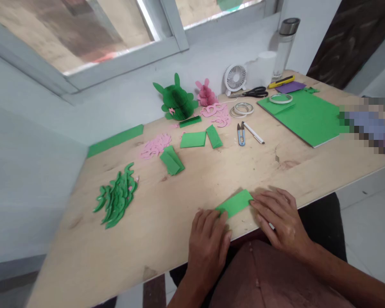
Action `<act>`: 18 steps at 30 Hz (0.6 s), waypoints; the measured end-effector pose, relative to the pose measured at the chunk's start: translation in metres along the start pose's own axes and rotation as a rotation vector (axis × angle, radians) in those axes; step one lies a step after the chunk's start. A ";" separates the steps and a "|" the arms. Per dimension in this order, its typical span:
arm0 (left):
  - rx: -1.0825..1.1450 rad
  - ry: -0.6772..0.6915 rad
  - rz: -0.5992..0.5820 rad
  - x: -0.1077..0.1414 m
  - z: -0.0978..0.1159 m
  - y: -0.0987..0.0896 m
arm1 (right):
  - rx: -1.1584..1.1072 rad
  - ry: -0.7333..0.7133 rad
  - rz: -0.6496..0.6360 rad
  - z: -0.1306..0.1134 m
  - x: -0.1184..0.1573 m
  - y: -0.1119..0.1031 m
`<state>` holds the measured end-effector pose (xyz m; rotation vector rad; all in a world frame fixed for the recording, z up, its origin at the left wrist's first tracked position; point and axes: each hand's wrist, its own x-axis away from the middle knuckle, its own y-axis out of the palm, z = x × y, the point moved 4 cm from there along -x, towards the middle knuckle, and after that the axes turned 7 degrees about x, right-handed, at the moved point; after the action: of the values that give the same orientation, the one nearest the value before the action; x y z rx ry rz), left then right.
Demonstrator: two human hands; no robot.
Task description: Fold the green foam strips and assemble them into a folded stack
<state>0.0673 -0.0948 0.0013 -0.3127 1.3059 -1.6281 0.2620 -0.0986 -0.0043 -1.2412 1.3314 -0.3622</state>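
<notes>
Soft daylight, pale overexposed window [83, 30], faint shadows, wide-angle edge stretching, pixelated patch [372, 128] at right

And here we are in a small papercraft corner, whether home or workshop I can't tell! A plain wooden worktop [154, 248] sits against a white wall [115, 107] beneath a window [93, 34], and it's all craft gear: black scissors [258, 92], a yellow cutter [281, 81], blue snips [241, 137], a pen [254, 133]. Look at those heaps of green cutouts [118, 196] and pink cutouts [155, 146], with a green paper strip [235, 203] at the near edge! A green honeycomb-paper figure [178, 102] stands behind; a little fan [236, 78] and bottle [284, 51] add a lived-in touch.
</notes>
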 end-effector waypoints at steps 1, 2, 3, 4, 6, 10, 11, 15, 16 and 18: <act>0.013 -0.007 0.017 -0.003 0.000 -0.001 | -0.001 0.016 -0.012 0.001 -0.001 0.001; 0.021 -0.018 0.027 -0.007 -0.001 -0.002 | 0.000 0.036 -0.020 0.001 -0.002 0.001; 0.023 -0.033 0.028 -0.010 -0.003 -0.001 | 0.001 0.056 -0.026 0.002 -0.004 0.002; 0.023 -0.045 0.016 -0.014 -0.004 0.000 | 0.000 0.079 -0.029 0.003 -0.006 0.001; 0.020 -0.063 -0.012 -0.021 -0.005 0.003 | -0.009 0.117 -0.040 0.004 -0.011 0.002; 0.044 -0.091 -0.016 -0.029 -0.002 0.006 | -0.045 0.156 -0.057 0.006 -0.021 0.005; 0.051 -0.096 -0.005 -0.030 -0.001 0.007 | -0.050 0.158 -0.051 0.006 -0.023 0.006; 0.019 -0.036 0.081 -0.026 0.006 0.005 | -0.025 0.139 0.028 0.004 -0.022 0.002; 0.003 -0.002 0.112 -0.023 0.008 0.004 | -0.014 0.121 0.057 0.001 -0.020 0.000; -0.024 0.080 0.159 -0.015 0.012 0.005 | -0.001 0.063 0.095 -0.005 -0.014 -0.005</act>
<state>0.0851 -0.0900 0.0072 -0.1548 1.3754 -1.5049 0.2559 -0.0918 0.0087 -1.1714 1.4392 -0.3360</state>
